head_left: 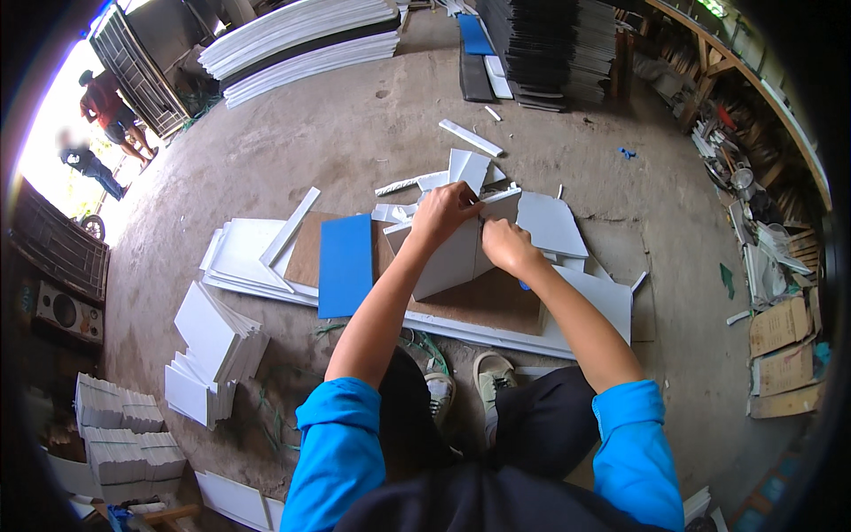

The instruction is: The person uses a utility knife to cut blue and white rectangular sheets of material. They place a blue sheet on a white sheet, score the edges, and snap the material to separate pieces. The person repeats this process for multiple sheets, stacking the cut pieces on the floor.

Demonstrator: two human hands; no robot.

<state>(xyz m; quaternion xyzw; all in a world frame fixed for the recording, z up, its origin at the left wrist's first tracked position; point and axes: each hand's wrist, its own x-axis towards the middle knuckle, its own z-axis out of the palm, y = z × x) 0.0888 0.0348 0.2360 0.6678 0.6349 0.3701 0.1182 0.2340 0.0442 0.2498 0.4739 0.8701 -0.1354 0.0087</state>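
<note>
Between my hands a white board piece (445, 262) stands upright and tilted on a brown board (496, 304); a line runs down its face. My left hand (446, 213) is closed at its top edge, fingertips pinched, partly hidden. My right hand (511, 246) is curled into a fist by the panel's right side; anything inside the fingers is hidden. A blue rectangular sheet (346, 266) lies left of my left forearm. White offcuts (468, 168) lie just beyond my hands, and a white sheet (550, 223) rests to their right.
Cut white boards (211, 341) are piled on the floor at left, with bundled white pieces (131, 448) nearer. Tall sheet stacks (297, 44) stand at the back. Cardboard (782, 355) and scrap line the right side. Two people (111, 111) are at the open doorway, far left.
</note>
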